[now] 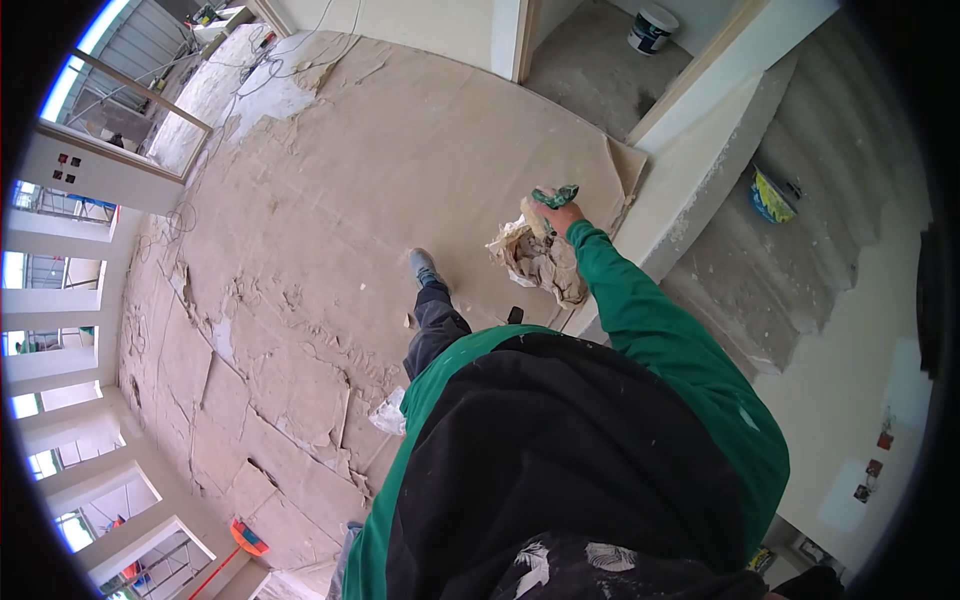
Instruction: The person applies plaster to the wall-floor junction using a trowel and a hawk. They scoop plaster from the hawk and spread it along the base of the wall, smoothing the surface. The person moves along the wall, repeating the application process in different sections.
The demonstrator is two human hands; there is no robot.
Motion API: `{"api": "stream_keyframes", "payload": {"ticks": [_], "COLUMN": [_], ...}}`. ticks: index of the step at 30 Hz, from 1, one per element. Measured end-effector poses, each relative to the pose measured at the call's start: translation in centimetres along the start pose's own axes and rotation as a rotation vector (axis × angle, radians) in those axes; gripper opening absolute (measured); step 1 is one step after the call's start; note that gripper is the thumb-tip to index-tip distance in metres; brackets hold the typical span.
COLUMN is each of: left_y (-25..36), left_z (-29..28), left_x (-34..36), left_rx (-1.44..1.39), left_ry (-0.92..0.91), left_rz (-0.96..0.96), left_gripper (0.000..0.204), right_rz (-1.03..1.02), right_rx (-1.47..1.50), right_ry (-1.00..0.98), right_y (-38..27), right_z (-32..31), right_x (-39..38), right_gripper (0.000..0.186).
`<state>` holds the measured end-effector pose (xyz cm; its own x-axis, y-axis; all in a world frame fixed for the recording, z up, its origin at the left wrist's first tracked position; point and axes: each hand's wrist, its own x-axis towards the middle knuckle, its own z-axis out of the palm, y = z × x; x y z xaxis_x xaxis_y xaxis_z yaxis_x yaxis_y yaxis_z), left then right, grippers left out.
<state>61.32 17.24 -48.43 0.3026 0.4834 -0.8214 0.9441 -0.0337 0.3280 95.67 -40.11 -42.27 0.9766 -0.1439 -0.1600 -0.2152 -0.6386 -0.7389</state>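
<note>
My right hand (560,214) reaches forward on a green sleeve, its fingers closed on a crumpled beige paper sack (537,262) that hangs below it. The same hand also grips a small green thing (556,194), possibly a glove, at the top of the sack. The sack hangs above the cardboard-covered floor (330,200), close to the corner of the white stair wall (690,170). My left hand is out of sight, hidden below my green and black top. My leg and grey shoe (424,266) step forward just left of the sack.
Torn cardboard sheets cover the floor. Concrete stairs (790,270) rise at the right with a yellow and blue bucket (770,196) on a step. A white paint bucket (652,28) stands beyond the doorway. White plastic scrap (390,411) lies near me. Cables (290,50) lie far left.
</note>
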Motion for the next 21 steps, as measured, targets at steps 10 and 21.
{"api": "stream_keyframes", "payload": {"ticks": [10,21], "left_y": [43.0,69.5], "left_z": [2.8,24.6], "left_x": [15.4,10.9], "left_rx": [-0.008,0.427], "left_ry": [0.014,-0.310], "left_rz": [0.348,1.010], "left_gripper": [0.046,0.038], "right_rz": [0.911,0.992], "right_rx": [-0.219,-0.170], "right_ry": [-0.125,0.072], "right_y": [8.0,18.9], "right_z": [0.0,-4.7], "right_x": [1.9,16.4], "right_gripper": [0.054,0.061]}}
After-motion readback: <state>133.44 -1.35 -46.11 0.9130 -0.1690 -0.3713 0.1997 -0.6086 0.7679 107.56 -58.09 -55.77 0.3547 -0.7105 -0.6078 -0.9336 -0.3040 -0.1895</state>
